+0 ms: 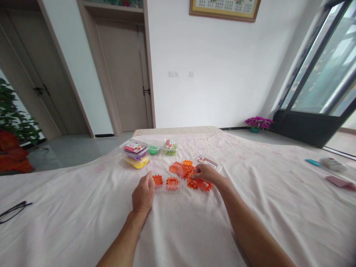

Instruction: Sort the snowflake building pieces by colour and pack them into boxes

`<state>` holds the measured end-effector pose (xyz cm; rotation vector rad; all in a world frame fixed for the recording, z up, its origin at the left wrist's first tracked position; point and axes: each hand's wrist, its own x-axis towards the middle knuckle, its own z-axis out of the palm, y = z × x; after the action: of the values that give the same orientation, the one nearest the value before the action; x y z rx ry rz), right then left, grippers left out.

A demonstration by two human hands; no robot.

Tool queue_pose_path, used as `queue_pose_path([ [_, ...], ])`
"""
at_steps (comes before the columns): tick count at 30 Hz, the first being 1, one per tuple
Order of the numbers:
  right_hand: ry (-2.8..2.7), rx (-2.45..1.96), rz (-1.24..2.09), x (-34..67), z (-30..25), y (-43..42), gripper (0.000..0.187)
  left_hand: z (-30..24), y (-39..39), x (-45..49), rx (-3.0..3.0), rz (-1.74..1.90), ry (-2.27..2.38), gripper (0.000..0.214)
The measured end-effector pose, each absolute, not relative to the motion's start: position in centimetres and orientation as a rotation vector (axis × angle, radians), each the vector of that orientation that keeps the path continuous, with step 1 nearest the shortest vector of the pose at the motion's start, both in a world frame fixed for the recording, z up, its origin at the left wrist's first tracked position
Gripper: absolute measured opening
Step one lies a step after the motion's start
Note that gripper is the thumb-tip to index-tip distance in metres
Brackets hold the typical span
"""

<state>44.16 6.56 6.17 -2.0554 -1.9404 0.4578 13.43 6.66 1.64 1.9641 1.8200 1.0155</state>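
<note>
My left hand grips the left side of a clear plastic box that rests on the cloth. Two orange interlocking blocks with notched edges, one a square frame, show in the box. To its right lies a loose pile of orange blocks. Over that pile is my right hand, its fingers closed on an orange block that they partly hide. Just behind the right hand, a clear lid with a printed label lies on the cloth.
Stacked boxes of purple and yellow pieces stand at the back left. Beside them are a box of green pieces and a labelled lime-green box. Eyeglasses lie far left; a white object and pink cloth lie far right.
</note>
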Motion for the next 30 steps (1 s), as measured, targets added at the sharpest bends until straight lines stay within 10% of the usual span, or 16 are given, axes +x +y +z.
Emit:
queue_pose_path([
  [30, -1.888, -1.601, 0.422, 36.9, 9.9, 4.3, 0.023, 1.7, 6.0, 14.1, 2.171, 0.963, 1.722, 0.044],
])
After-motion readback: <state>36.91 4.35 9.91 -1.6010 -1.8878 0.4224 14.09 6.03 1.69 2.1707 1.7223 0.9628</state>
